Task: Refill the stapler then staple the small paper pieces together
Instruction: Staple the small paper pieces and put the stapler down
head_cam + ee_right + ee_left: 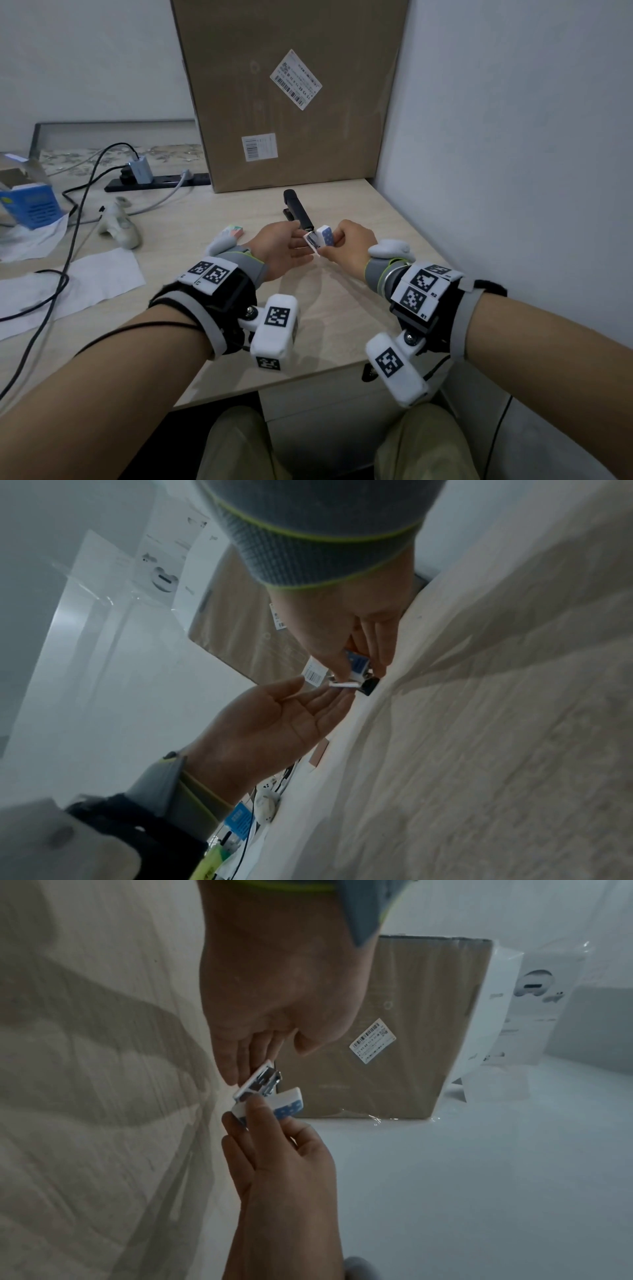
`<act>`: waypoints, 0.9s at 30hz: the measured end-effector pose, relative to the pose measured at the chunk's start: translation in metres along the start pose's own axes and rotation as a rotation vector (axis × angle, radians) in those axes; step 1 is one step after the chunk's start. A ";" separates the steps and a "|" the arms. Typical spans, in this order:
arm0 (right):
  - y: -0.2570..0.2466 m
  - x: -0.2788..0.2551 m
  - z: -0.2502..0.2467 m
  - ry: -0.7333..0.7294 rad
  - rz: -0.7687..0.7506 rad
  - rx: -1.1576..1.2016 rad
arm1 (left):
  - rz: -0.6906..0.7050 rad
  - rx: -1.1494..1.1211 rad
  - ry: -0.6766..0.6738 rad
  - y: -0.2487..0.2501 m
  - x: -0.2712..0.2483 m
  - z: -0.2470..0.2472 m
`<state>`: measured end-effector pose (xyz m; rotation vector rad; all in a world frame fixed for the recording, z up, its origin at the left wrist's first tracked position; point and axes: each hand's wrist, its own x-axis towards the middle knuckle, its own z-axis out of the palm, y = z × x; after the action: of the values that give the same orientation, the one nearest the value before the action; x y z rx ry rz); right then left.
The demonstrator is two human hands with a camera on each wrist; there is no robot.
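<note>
1. Two hands meet above our pale wooden desk [342, 322]; our right hand [354, 245] pinches the small white-and-blue staple box [324, 236]
2. Our left hand [282, 245], fingers relaxed, touches its open tray
3. The black stapler [297, 209] lies open just behind

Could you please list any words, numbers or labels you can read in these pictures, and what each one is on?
"R1" and "R2": beside the square markers on the right wristband.
Tilted shipping label on the cardboard box: barcode and print, too small to read.
Lower label on that box: unreadable.
Blue box at left: print blurred.
Staple box: no text legible.
</note>
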<state>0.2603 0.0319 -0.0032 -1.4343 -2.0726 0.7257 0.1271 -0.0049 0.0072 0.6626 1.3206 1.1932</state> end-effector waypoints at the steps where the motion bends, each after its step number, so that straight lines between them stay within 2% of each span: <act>1: 0.000 0.001 0.000 -0.002 -0.004 -0.006 | 0.013 -0.009 -0.006 0.000 0.001 0.000; 9: 0.001 0.002 0.001 0.050 -0.015 0.010 | 0.109 -0.016 -0.075 -0.004 0.004 0.001; 13: -0.002 0.000 -0.004 0.039 -0.037 0.037 | 0.162 0.140 -0.099 -0.006 0.001 0.002; 18: 0.000 0.000 -0.001 0.013 -0.063 0.069 | 0.286 0.273 0.016 -0.007 0.005 0.005; 20: 0.001 0.001 -0.002 -0.031 -0.054 0.160 | 0.317 0.265 0.051 -0.005 0.004 0.006; 23: 0.005 0.003 -0.008 -0.104 0.030 0.333 | 0.323 0.276 0.019 -0.004 0.002 0.005; 27: 0.007 -0.001 -0.019 -0.333 0.098 0.493 | 0.301 0.292 -0.034 -0.004 -0.002 0.003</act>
<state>0.2775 0.0358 0.0056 -1.1946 -1.8689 1.4806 0.1315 -0.0071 0.0051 1.1188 1.4143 1.2296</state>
